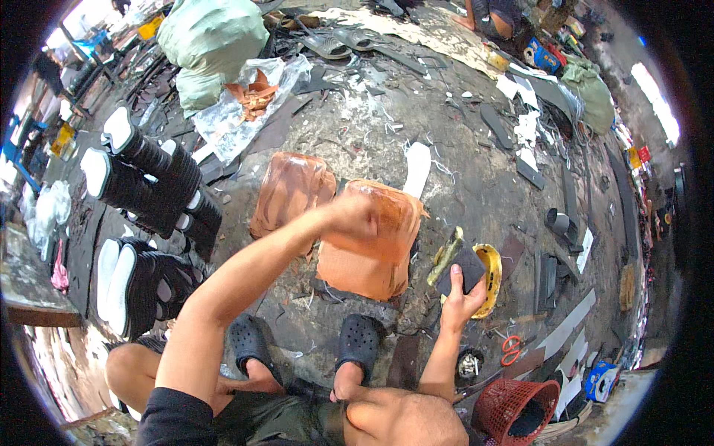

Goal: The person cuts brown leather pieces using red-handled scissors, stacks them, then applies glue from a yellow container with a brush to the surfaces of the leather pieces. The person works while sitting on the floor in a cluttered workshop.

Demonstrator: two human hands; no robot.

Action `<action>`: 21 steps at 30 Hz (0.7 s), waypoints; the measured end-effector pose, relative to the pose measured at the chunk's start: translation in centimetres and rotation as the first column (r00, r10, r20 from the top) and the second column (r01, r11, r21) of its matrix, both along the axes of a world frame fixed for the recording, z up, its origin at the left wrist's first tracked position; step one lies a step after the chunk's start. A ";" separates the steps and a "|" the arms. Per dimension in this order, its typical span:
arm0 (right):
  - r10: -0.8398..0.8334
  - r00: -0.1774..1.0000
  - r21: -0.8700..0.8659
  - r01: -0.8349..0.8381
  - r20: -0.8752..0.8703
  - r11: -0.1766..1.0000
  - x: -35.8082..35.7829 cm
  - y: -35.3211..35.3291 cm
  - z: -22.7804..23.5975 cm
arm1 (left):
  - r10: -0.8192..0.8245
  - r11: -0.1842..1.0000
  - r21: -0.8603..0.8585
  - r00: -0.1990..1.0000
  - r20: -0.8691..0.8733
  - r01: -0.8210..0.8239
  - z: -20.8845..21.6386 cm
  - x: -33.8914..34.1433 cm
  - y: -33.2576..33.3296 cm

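My left hand [353,215] is over the nearer right stack of orange-brown sheets [364,264], its fingers curled inward and slightly blurred; what they may hold is hidden. The top of this stack looks shiny and wet at its far end. Beside it on the left lies a second orange-brown stack [291,189], glossy on top. My right hand [462,301] grips a dark grey flat pad [462,267], thumb on its face. Just behind the pad shows a yellow curved container [489,279] with a stained rim. A white sole-shaped piece [418,167] lies beyond the right stack.
Black sandals with white soles [137,189] are piled at left. A red basket [517,409] and orange-handled scissors [511,349] lie at lower right. Dark clogs [359,342] are on my feet. Scraps and a pale green sack [212,44] lie farther off; another person [494,18] is at the back.
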State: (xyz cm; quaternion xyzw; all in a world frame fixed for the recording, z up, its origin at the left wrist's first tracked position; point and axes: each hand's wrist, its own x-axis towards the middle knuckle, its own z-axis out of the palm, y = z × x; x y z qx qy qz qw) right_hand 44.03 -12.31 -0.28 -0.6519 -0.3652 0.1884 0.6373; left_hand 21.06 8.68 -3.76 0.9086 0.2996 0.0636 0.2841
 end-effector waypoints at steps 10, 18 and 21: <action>-0.041 0.998 -0.041 0.043 0.054 0.998 3.1 -1.5 -2.4 | 0.219 0.562 0.619 0.821 0.528 -0.548 12.0 -8.5 1.6; -0.013 0.996 -0.065 0.018 0.085 0.998 1.2 -1.9 -1.0 | 0.389 0.552 0.793 0.921 0.031 -0.260 -11.2 -18.6 -8.7; -0.150 0.951 -0.072 0.176 0.271 0.982 3.2 -3.3 -0.4 | 0.609 0.691 0.550 0.787 -0.096 -0.468 -12.2 -15.8 -9.8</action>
